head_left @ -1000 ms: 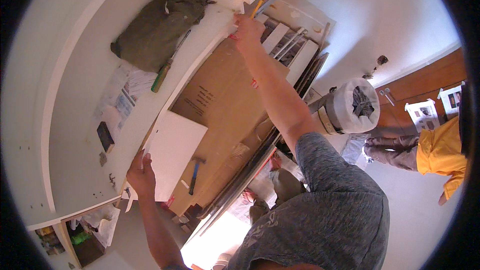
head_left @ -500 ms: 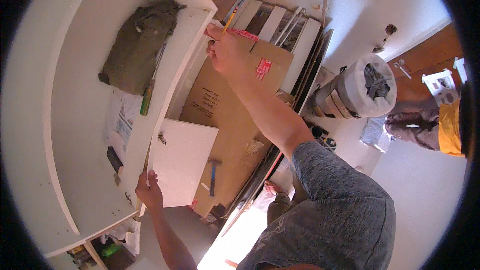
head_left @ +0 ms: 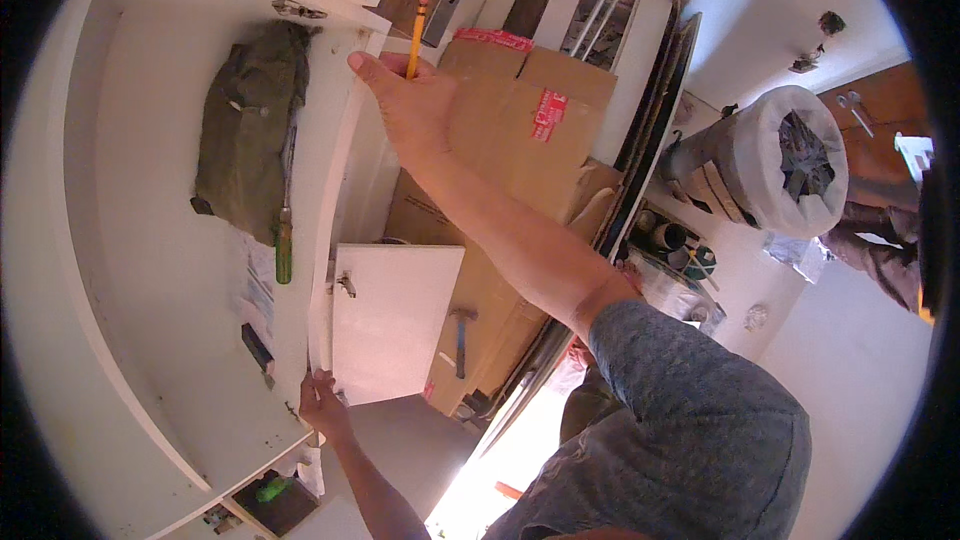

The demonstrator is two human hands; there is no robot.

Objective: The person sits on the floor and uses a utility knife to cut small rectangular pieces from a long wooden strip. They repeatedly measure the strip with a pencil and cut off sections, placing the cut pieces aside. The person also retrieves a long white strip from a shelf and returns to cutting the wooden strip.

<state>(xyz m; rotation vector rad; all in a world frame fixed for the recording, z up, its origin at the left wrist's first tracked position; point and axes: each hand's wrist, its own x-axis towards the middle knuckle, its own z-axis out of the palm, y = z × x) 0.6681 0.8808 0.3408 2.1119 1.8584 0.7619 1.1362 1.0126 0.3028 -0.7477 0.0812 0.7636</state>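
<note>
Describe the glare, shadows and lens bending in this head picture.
Head view throughout: glare washes out the strip at the lower middle; a shadow darkens the upper-right wall; edges of the white cabinet bow at left; the yellow pencil in the right hand reads clearly, but print on the cardboard is blurred.

No wording is clear enough to read. Blurred pale lettering runs on red packing tape [head_left: 492, 38] just up and right of the right hand [head_left: 405, 90], and on a red tape patch [head_left: 548, 115] farther right. Small dark print marks the cardboard [head_left: 500, 160] below that hand's wrist, near the forearm [head_left: 510, 245].
</note>
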